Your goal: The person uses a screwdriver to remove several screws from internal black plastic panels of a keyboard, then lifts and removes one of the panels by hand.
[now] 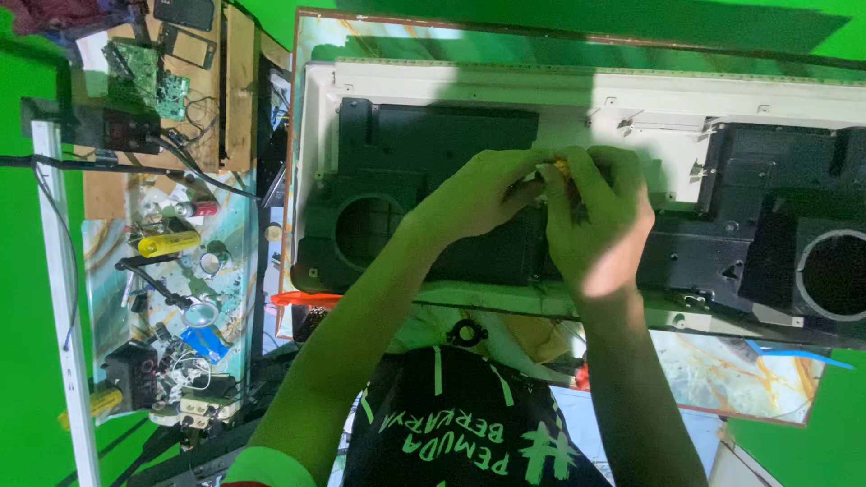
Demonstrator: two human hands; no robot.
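Note:
A white flat-screen panel (505, 90) lies back-up on the table, with black plastic housings (424, 144) and round speaker openings (365, 230) screwed over it. Both hands meet above the middle of the black housing. My left hand (478, 194) comes in from the left with its fingers pinched towards a small yellow object (561, 169). My right hand (595, 221) is curled around the same yellow object from the right. What the object is, and its lower end, are hidden by the fingers.
A cluttered bench at the left holds green circuit boards (144, 77), a yellow cylinder (167, 243), a magnifier (200, 313) and cables. An orange-handled tool (302, 298) lies at the panel's near left corner. A second speaker opening (834, 275) is at the right.

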